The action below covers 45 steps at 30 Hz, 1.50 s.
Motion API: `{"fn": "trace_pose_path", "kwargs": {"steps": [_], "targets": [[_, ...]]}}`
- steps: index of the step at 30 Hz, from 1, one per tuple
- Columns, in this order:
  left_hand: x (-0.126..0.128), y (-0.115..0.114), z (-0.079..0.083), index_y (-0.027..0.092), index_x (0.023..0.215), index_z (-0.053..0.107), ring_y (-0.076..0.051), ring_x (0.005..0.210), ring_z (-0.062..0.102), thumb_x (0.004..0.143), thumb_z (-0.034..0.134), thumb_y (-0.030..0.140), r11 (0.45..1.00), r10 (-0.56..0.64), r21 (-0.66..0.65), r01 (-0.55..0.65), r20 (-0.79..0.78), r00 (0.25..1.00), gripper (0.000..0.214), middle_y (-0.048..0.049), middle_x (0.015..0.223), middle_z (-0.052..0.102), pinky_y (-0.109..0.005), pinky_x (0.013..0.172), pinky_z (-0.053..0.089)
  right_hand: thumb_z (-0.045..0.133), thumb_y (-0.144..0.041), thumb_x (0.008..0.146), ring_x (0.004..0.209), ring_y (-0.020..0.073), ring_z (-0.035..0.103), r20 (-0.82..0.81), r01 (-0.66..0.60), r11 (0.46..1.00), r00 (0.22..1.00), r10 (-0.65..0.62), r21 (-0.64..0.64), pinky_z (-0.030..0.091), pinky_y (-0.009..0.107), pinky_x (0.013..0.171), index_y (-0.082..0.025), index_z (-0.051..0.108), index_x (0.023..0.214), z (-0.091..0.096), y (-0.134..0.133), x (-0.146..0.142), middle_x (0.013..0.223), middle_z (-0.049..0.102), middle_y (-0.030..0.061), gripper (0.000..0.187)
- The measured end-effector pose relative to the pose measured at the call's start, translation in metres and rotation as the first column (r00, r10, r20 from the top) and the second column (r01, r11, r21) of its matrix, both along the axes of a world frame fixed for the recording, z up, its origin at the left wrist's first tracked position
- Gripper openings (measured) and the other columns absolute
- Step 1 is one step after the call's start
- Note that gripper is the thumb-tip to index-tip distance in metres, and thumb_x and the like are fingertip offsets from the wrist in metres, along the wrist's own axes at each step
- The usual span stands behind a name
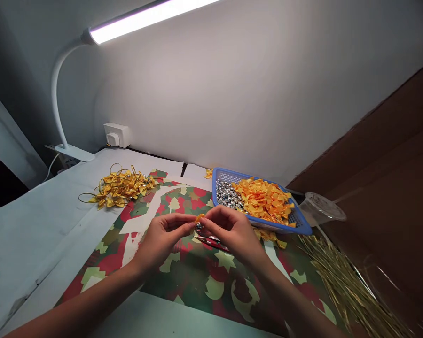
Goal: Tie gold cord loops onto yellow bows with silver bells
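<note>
Yellow satin shows between the fingertips of both hands: a small ribbon piece (199,217) is pinched there, with a tiny silver bell (198,226) just beneath it, the two held a little above the middle of the desk (38,225). The left hand (162,239) closes thumb and forefinger narrowly on the ribbon's left side, and the right hand (232,230) meets it from the other side with the same tight fingertip pinch. Whether the right fingers grip the bell as well I cannot tell. Both wrists are bent inward and the knuckles turned up. The forearms come in from the near edge and converge, which probably steadies so small a thing and keeps it under the lamp (144,16) clamped at the far left corner. Red, green and cream patterned paper (197,277) covers the desk below the hands, likely to protect it. A red-handled tool (211,241) lies on this paper directly under the right hand, close enough to pick up without reaching. Toward the far right edge stands a blue basket (303,229) holding loose orange ribbon bows (264,199) and silver bells (227,193), apparently kept within easy reach of the right hand. A heap of gold looped pieces (121,185) sits apart at the far left, well clear of the basket's loose stock. Gold strands (341,277) lie along the right edge, near a clear plastic cup (320,209).
</note>
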<state>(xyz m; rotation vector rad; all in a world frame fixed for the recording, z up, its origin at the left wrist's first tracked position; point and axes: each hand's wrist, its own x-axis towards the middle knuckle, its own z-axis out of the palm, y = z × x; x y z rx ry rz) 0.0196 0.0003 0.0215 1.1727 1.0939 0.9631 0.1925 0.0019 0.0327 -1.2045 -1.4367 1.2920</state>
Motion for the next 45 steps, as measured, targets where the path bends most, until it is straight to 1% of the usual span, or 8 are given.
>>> {"fn": "trace_pose_path", "kwargs": {"steps": [5, 10, 20, 25, 28, 38, 42, 45], "targets": [[0.000, -0.001, 0.002, 0.021, 0.094, 0.075, -0.021, 0.088, 0.066, 0.073, 0.072, 0.036, 1.000, 0.016, 0.018, -0.016, 0.006, 1.000, 0.026, -0.0050, 0.088, 0.075, -0.029, 0.080, 0.050, 0.085, -0.043, 0.052, 0.061, 0.0123, 0.065, -0.160, -0.024, 0.978, 0.987, -0.010, -0.208, 0.055, 0.028, 0.066, -0.017, 0.060, 0.067, 0.007, 0.005, 0.002, 0.065, 0.065, -0.0022, 0.040], [0.000, -0.001, 0.007, 0.019, 0.092, 0.076, -0.020, 0.081, 0.065, 0.073, 0.071, 0.032, 0.997, 0.022, 0.072, -0.022, 0.001, 1.000, 0.023, -0.0053, 0.082, 0.075, -0.028, 0.075, 0.051, 0.088, -0.033, 0.047, 0.068, 0.0124, 0.069, -0.234, -0.070, 0.946, 0.972, -0.006, -0.315, 0.054, 0.026, 0.072, -0.016, 0.059, 0.067, 0.011, 0.006, 0.003, 0.071, 0.069, -0.0014, 0.039], [0.001, -0.001, 0.004, 0.019, 0.090, 0.074, -0.019, 0.084, 0.068, 0.070, 0.076, 0.028, 0.993, -0.015, 0.119, 0.011, 0.033, 0.999, 0.023, -0.0052, 0.088, 0.075, -0.027, 0.076, 0.054, 0.086, -0.042, 0.052, 0.065, 0.0140, 0.068, -0.188, -0.069, 0.972, 0.982, 0.026, -0.225, 0.055, 0.027, 0.067, -0.017, 0.056, 0.068, 0.011, 0.005, 0.004, 0.066, 0.066, -0.0020, 0.042], [-0.002, 0.006, 0.004, 0.018, 0.087, 0.074, -0.019, 0.082, 0.067, 0.067, 0.078, 0.033, 0.999, -0.017, 0.030, 0.013, 0.122, 0.992, 0.025, -0.0057, 0.085, 0.075, -0.028, 0.079, 0.052, 0.078, -0.047, 0.063, 0.062, 0.0101, 0.065, -0.186, -0.095, 0.987, 0.980, 0.070, -0.129, 0.053, 0.022, 0.053, -0.018, 0.057, 0.080, 0.015, 0.004, 0.004, 0.078, 0.062, -0.0022, 0.039], [-0.004, 0.008, 0.001, 0.017, 0.089, 0.074, -0.019, 0.081, 0.067, 0.065, 0.080, 0.035, 0.998, -0.046, -0.040, 0.054, 0.169, 0.984, 0.031, -0.0060, 0.084, 0.075, -0.029, 0.079, 0.051, 0.079, -0.043, 0.063, 0.068, 0.0104, 0.067, -0.202, -0.132, 0.979, 0.974, 0.100, -0.153, 0.055, 0.023, 0.060, -0.018, 0.055, 0.081, 0.012, 0.003, 0.002, 0.085, 0.062, -0.0015, 0.039], [-0.002, 0.011, 0.000, 0.016, 0.077, 0.074, -0.012, 0.073, 0.064, 0.057, 0.085, 0.026, 0.968, -0.007, -0.226, 0.111, 0.417, 0.909, 0.025, -0.0029, 0.079, 0.073, -0.023, 0.076, 0.049, 0.076, -0.046, 0.066, 0.065, 0.0108, 0.064, -0.126, -0.166, 0.971, 0.981, 0.146, -0.170, 0.050, 0.021, 0.055, -0.020, 0.061, 0.091, 0.008, 0.008, 0.009, 0.075, 0.064, -0.0016, 0.038], [-0.003, 0.013, 0.001, 0.015, 0.078, 0.072, -0.011, 0.072, 0.064, 0.057, 0.085, 0.023, 0.950, -0.006, -0.276, 0.147, 0.455, 0.891, 0.026, -0.0025, 0.077, 0.072, -0.020, 0.071, 0.049, 0.074, -0.042, 0.070, 0.061, 0.0109, 0.063, -0.141, -0.293, 0.934, 0.953, 0.268, -0.206, 0.049, 0.021, 0.052, -0.023, 0.058, 0.105, 0.006, 0.007, 0.009, 0.070, 0.064, -0.0031, 0.043], [-0.003, 0.012, 0.002, 0.015, 0.077, 0.072, -0.009, 0.065, 0.063, 0.057, 0.085, 0.023, 0.942, -0.017, -0.288, 0.173, 0.473, 0.881, 0.026, -0.0011, 0.074, 0.071, -0.019, 0.065, 0.048, 0.077, -0.040, 0.068, 0.066, 0.0102, 0.065, -0.232, -0.363, 0.913, 0.919, 0.318, -0.186, 0.053, 0.022, 0.060, -0.020, 0.061, 0.095, 0.005, 0.006, 0.005, 0.083, 0.066, -0.0012, 0.037]]}}
